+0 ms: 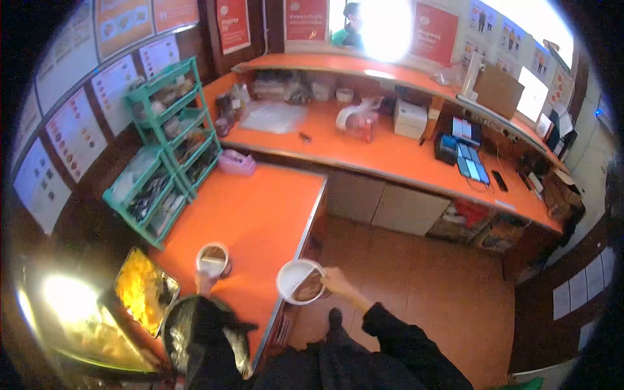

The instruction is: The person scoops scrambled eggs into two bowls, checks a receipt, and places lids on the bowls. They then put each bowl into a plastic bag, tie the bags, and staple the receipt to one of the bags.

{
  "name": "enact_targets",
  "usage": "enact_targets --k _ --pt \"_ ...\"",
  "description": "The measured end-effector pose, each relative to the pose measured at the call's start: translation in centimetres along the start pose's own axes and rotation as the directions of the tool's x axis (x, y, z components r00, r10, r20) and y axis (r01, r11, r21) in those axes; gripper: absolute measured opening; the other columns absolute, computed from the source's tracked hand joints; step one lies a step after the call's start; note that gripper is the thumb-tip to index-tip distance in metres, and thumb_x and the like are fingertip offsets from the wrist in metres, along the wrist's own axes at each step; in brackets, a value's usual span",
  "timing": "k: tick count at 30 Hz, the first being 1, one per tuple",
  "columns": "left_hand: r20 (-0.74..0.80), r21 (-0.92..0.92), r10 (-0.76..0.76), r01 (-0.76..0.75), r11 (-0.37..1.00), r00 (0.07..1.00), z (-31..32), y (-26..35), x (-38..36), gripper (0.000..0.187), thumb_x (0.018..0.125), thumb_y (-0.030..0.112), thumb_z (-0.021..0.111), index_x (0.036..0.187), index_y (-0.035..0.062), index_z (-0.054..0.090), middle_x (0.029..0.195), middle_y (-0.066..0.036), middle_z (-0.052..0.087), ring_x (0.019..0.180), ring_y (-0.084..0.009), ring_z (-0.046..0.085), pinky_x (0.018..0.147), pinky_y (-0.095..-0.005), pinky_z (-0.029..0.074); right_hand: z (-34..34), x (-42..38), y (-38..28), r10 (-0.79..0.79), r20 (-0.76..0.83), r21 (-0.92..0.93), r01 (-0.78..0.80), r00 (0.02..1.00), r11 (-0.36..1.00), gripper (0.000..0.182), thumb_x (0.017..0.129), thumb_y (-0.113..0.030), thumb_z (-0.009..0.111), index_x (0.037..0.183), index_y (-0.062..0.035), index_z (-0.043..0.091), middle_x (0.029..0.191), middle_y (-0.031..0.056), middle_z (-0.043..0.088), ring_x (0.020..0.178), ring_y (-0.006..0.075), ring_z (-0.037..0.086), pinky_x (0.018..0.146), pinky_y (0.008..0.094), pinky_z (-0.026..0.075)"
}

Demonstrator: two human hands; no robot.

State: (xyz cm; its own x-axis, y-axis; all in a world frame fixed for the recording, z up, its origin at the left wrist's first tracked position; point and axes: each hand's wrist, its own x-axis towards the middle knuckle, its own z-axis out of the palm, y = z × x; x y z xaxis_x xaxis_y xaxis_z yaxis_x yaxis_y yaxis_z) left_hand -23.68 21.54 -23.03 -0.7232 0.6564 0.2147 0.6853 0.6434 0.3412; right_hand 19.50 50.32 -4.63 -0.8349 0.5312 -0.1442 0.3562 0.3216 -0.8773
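Note:
Over the orange counter (260, 195), my left hand (206, 282) grips the near side of a small white bowl (212, 267) with something brown inside. My right hand (335, 282) has its fingers closed on the rim of a larger white bowl (296, 274), out past the counter's metal edge. A straight divider runs across this larger bowl, and brown food (308, 288) fills the part nearest my right hand. Close by my left forearm are a metal tray of yellow-orange food (142, 292) and a dark round pot (170, 338) with foil-like lining.
Green stacked racks (172, 143) stand at the counter's left edge, beside a pink tape dispenser (237, 162). A back counter holds a plastic bag (361, 120), a white box (411, 119) and tablets (472, 166). A bright glass-fronted warmer (78, 318) is at lower left.

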Motion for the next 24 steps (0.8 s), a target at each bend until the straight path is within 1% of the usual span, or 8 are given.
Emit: enact_targets --k 1,2,3,5,16,18,22,24 --pt "-0.184 -0.037 -0.052 0.046 0.998 0.981 0.5 -0.1 0.2 0.017 0.064 0.014 0.069 0.066 0.0026 0.057 0.056 -0.009 0.054 0.051 -0.0190 0.053 0.044 -0.0347 0.045 0.7 4.1 1.9 -0.029 0.014 -0.164 0.031 0.999 0.986 0.018 0.075 -0.007 0.048 0.087 0.0001 0.059 0.068 0.0132 0.060 0.058 0.0216 0.062 0.048 0.0337 0.052" --pt "0.117 -0.645 -0.375 0.357 0.676 0.920 -2.6 3.6 -0.3 0.023 0.069 0.017 0.061 0.083 -0.0003 0.054 0.069 -0.011 0.056 0.057 -0.0214 0.055 0.045 -0.0341 0.046 -0.5 5.3 -0.9 0.037 0.067 0.032 -0.039 0.997 0.999 0.019 0.072 -0.009 0.049 0.085 -0.0009 0.060 0.068 0.0167 0.060 0.061 0.0248 0.062 0.051 0.0370 0.050" --pt "0.394 -0.876 -0.624 0.481 -0.033 0.675 -6.5 8.4 -0.9 0.034 0.075 0.020 0.052 0.100 -0.0032 0.051 0.082 -0.014 0.058 0.064 -0.0237 0.058 0.047 -0.0336 0.047 0.8 9.3 1.3 -0.009 0.107 -0.116 0.022 0.994 0.993 0.021 0.071 -0.010 0.049 0.086 -0.0007 0.060 0.069 0.0181 0.060 0.063 0.0263 0.062 0.054 0.0376 0.049" --pt "0.452 -0.873 -0.500 0.482 -0.076 0.739 -5.3 3.6 -1.3 0.040 0.077 0.020 0.045 0.110 -0.0030 0.043 0.097 -0.018 0.053 0.073 -0.0286 0.057 0.051 -0.0325 0.049 0.4 14.1 1.4 -0.096 0.182 -0.168 0.127 0.979 0.978 0.024 0.070 -0.013 0.049 0.087 0.0000 0.059 0.072 0.0205 0.060 0.067 0.0284 0.061 0.058 0.0383 0.047" --pt "-0.456 -0.465 -0.836 0.718 0.517 0.306 -13.9 12.4 6.8 0.035 0.075 0.007 0.052 0.108 -0.0041 0.047 0.096 -0.015 0.055 0.081 -0.0239 0.056 0.063 -0.0303 0.049 6.4 31.8 5.3 -0.225 0.565 0.252 0.095 0.794 0.963 0.038 0.081 -0.029 0.051 0.108 -0.0023 0.052 0.086 0.0179 0.060 0.074 0.0254 0.061 0.063 0.0365 0.050" --pt "-0.606 -0.406 -0.724 0.655 0.637 0.330 -14.0 15.9 10.2 0.035 0.074 0.004 0.053 0.108 -0.0043 0.048 0.096 -0.015 0.055 0.082 -0.0231 0.055 0.065 -0.0299 0.049 0.4 32.3 3.2 -0.024 0.726 0.316 -0.303 0.687 0.899 0.035 0.082 -0.031 0.052 0.104 -0.0034 0.054 0.081 0.0144 0.062 0.066 0.0209 0.062 0.055 0.0334 0.051" --pt "-0.530 -0.660 -0.516 0.055 0.749 0.673 -7.0 26.3 22.9 0.031 0.074 -0.001 0.053 0.105 -0.0042 0.054 0.097 -0.014 0.056 0.085 -0.0217 0.054 0.071 -0.0278 0.047 -6.3 38.6 4.5 0.012 0.650 0.274 -0.249 0.760 0.929 0.019 0.078 -0.020 0.060 0.085 -0.0033 0.055 0.062 0.0073 0.059 0.050 0.0123 0.057 0.045 0.0262 0.049" --pt "-0.345 -0.770 -0.537 0.095 0.631 0.770 -3.0 34.5 29.0 0.012 0.075 0.005 0.057 0.086 0.0002 0.059 0.076 -0.005 0.057 0.069 -0.0124 0.052 0.064 -0.0243 0.045 -11.5 40.5 3.6 -0.065 0.493 0.342 -0.125 0.868 0.931 0.019 0.077 -0.021 0.062 0.077 -0.0023 0.056 0.060 0.0061 0.057 0.049 0.0113 0.057 0.043 0.0253 0.047"
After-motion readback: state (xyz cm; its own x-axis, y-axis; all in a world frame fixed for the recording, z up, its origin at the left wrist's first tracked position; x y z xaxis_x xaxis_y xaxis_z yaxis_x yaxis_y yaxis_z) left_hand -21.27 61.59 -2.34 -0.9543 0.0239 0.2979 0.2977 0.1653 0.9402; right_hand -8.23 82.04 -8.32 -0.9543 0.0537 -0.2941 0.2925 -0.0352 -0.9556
